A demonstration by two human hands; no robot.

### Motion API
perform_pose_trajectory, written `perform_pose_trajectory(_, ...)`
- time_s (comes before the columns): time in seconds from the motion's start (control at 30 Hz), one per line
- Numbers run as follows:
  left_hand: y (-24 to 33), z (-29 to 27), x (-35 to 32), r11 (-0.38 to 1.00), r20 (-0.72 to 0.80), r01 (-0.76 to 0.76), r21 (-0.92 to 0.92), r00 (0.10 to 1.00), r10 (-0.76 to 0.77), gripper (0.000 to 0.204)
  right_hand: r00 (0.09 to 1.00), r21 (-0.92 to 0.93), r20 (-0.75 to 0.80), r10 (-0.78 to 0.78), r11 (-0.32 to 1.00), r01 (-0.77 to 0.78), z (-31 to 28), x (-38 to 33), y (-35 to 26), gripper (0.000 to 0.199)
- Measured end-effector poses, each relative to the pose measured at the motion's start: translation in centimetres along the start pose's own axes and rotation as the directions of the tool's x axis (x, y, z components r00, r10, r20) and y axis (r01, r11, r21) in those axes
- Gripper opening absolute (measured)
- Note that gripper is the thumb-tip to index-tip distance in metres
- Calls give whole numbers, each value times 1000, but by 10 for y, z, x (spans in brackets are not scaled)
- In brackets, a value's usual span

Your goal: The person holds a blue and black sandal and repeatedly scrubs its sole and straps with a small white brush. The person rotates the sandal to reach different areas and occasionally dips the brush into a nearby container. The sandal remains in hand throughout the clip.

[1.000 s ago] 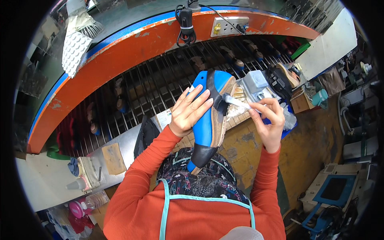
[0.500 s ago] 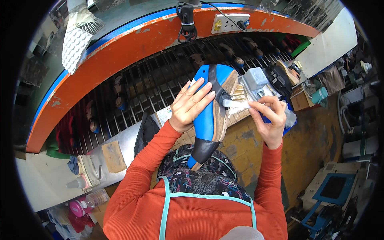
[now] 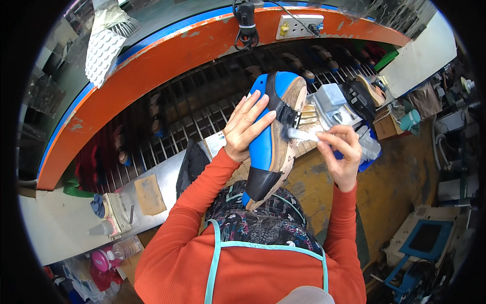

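A sandal (image 3: 279,136) with black straps and a cork-like sole sits on a blue shoe last (image 3: 261,152). Its heel end rests low against my apron, and its side and part of the underside face right. My left hand (image 3: 249,125) grips the last from the left, fingers laid over the blue surface and up to the black strap. Pinched in my right hand (image 3: 340,151) is a small brush (image 3: 302,135) with a whitish handle. Its dark bristles touch or nearly touch the sole's edge near the middle strap.
Beyond my hands, a rack of metal bars (image 3: 177,114) carries several shoes beneath an orange machine edge (image 3: 152,66). A grey-blue container (image 3: 331,97) stands right of the sandal, near another sandal (image 3: 372,90). A brown board (image 3: 150,195) lies on the left ledge.
The sandal has turned so that more of its underside shows. The brush has moved slightly toward me along the sole's edge. My left hand keeps its grip.
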State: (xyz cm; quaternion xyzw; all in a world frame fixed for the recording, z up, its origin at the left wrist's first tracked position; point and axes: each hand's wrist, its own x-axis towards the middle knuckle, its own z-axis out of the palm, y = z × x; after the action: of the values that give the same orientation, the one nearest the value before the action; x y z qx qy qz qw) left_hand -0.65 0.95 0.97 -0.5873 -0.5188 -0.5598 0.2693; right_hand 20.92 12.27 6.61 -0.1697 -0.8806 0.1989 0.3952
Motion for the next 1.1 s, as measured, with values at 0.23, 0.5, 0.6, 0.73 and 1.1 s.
perform_pose_trajectory(0.23, -7, 2, -9, 995, -57, -28, 91, 998, 34, 41, 953, 226, -18, 303, 930, -291, 16, -29, -28, 14)
perform_pose_trajectory(0.5, -8, -3, -12, 984, 12, -43, 175, 999, 42, 38, 969, -226, -220, 117, 960, -167, 30, -29, -43, 20)
perform_pose_trajectory(0.6, -8, -6, -13, 978, 41, -44, 205, 999, 36, 37, 966, -367, -257, 8, 924, -106, 36, -28, -43, 22)
perform_pose_trajectory(0.73, -9, -8, -12, 973, 62, -58, 221, 997, 45, 35, 951, -475, -302, -75, 876, -81, 43, -27, -43, 26)
perform_pose_trajectory(1.1, -19, -11, -9, 973, 49, -89, 211, 996, 80, 34, 939, -331, -340, -45, 941, -75, 44, -17, -38, 28)
